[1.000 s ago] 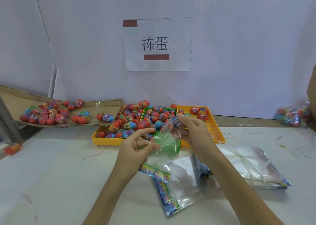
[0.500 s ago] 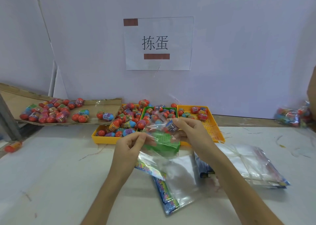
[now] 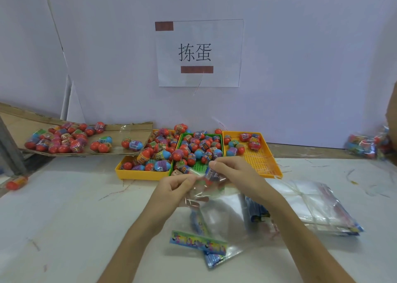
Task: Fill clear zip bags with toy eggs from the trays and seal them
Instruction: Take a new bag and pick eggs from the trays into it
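Fingers of left hand [image 3: 175, 189] pinch the mouth of a clear plastic zip bag [image 3: 217, 216]; fingers of right hand [image 3: 236, 176] pinch a blue-wrapped toy egg [image 3: 211, 173] at that mouth. Bag unsealed, filling judged barely begun. Yellow and green plastic trays [image 3: 137, 174] just beyond are heaped. Open room on white counter [image 3: 64, 207] leftward; banded stack of spare bags [image 3: 311, 203] crowds right.

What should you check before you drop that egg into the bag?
1. Left hand pinches the clear bag's edge: ok.
2. Right hand grips an egg at the bag's top: ok.
3. Bag mouth open wide enough: cannot tell, the plastic is blurry.
4. More eggs wait in the green tray: ok.
5. Spare bags lie beside the right arm: ok.
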The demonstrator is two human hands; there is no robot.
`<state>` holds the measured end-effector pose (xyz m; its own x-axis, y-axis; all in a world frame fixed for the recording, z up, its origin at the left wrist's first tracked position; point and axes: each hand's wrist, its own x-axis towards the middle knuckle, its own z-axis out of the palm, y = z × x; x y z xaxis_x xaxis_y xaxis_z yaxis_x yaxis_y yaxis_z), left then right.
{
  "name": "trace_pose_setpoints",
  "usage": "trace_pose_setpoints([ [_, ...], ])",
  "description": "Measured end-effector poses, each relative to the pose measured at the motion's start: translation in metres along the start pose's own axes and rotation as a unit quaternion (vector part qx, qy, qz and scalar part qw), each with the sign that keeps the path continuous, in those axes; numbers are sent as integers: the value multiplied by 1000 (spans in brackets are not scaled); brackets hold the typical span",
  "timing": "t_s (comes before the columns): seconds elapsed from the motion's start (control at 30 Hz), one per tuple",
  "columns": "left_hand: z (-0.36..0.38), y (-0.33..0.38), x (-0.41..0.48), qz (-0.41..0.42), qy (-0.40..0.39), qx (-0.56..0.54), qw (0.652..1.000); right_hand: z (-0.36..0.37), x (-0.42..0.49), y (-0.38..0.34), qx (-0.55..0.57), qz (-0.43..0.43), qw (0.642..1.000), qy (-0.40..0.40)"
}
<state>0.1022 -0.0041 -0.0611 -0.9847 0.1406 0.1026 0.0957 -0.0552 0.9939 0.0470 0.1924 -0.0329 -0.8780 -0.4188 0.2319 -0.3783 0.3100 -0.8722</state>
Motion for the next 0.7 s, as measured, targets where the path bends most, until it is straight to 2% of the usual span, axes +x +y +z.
trace_pose_setpoints([
  [0.13, 1, -2, 1, -6, 25, -10, 1000, 0, -1, -2, -35, 0, 999, -17],
  [0.37, 0, -3, 3, 11, 31, -16, 999, 2, -1, 0, -27, -39, 999, 25],
  [0.53, 0, -3, 3, 17, 48, -9, 999, 7, -3, -1, -73, -45, 996, -36],
  [0.7, -2, -4, 4, 11, 55, -7, 998, 6, -6, -4, -48, -34, 996, -65],
])
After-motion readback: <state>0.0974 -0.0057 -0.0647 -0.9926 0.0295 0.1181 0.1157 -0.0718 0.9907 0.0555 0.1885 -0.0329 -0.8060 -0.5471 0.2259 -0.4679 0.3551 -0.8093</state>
